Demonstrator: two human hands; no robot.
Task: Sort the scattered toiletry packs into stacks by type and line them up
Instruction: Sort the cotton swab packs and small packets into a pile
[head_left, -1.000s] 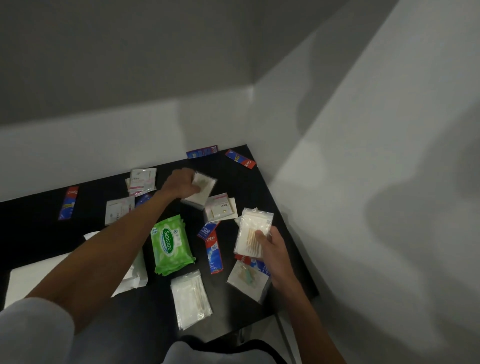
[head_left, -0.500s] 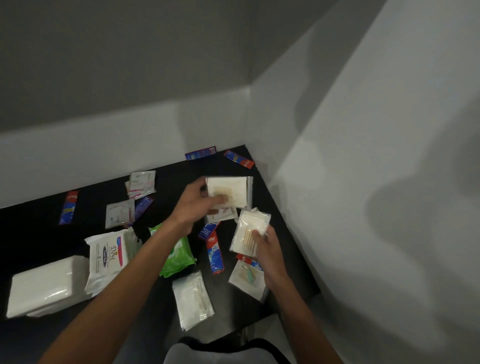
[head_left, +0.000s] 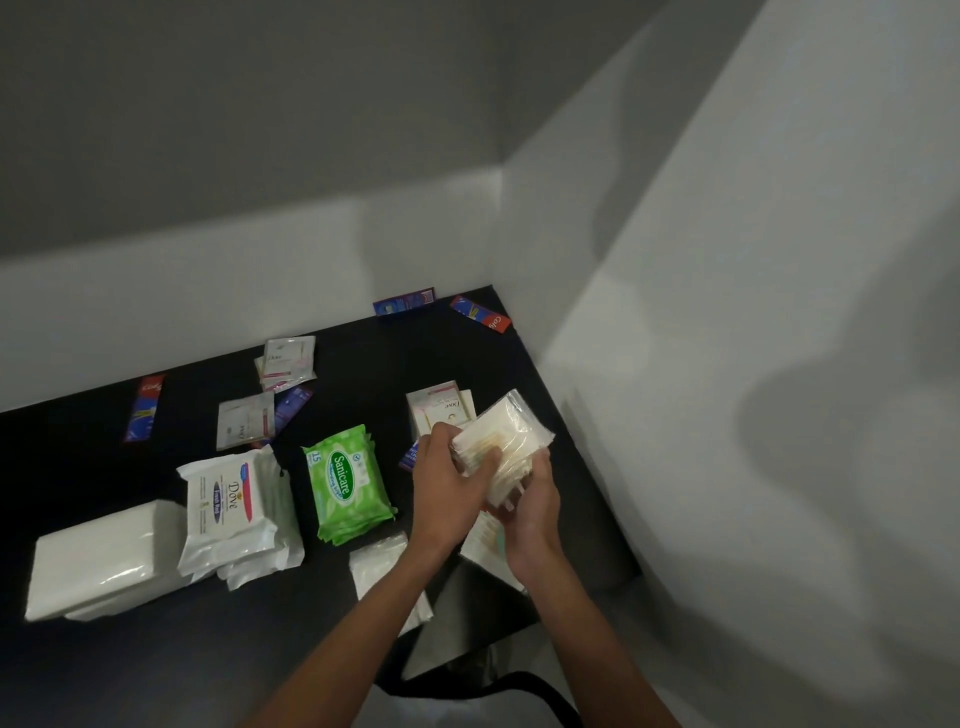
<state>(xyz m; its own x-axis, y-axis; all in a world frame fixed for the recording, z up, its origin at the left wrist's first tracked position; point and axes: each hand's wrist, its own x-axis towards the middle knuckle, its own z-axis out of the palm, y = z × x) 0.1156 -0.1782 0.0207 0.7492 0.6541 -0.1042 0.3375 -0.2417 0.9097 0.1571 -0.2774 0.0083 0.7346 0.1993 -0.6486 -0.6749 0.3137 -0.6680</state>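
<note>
The sort is partly done. On the black bench, the plain white packs, Dove wipes and green Sanicare wipes already sit stacked in a near row. Toothpaste sachets and small Dove sachets lie scattered farther back. Near the right edge, both arms reach forward: the left hand and right hand together grasp a bundle of clear packs above the bench.

light: dim here, soft, source I can't place
shadows: broad blurry ones on right wall
glare: sheen on white pack
blur: slight softness overall
edges: wide-angle bending of wall lines
</note>
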